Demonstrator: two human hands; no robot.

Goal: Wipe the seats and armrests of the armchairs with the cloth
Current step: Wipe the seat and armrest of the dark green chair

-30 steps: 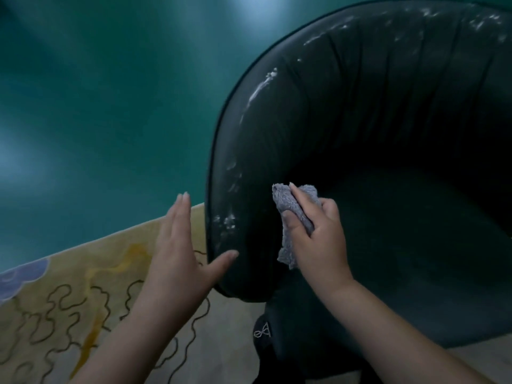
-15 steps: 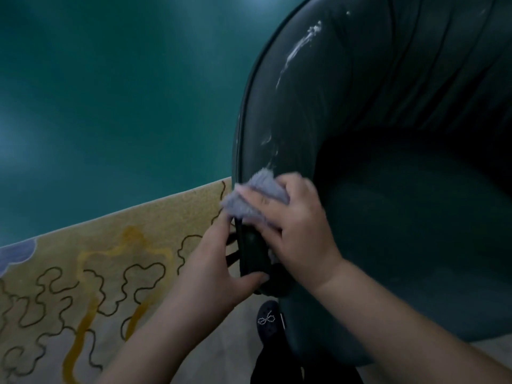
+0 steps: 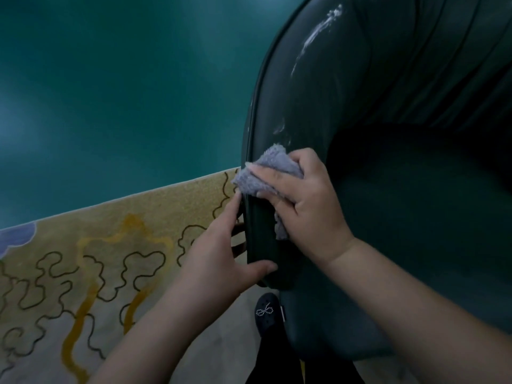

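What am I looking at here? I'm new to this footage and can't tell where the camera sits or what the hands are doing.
There is no machine: a person wears a wide-angle camera on the head, looking forward and down, so the two bare arms reach in from the bottom. The big dark green shape is an armchair seen from above, with its seat in shadow. The right hand holds a grey cloth pressed on the armrest, below some whitish streaks. The left hand steadies the armrest's outer side, thumb hooked over its front end. On the floor lies a yellowish rug with wavy dark lines, and a dark shoe shows beneath the chair's front.
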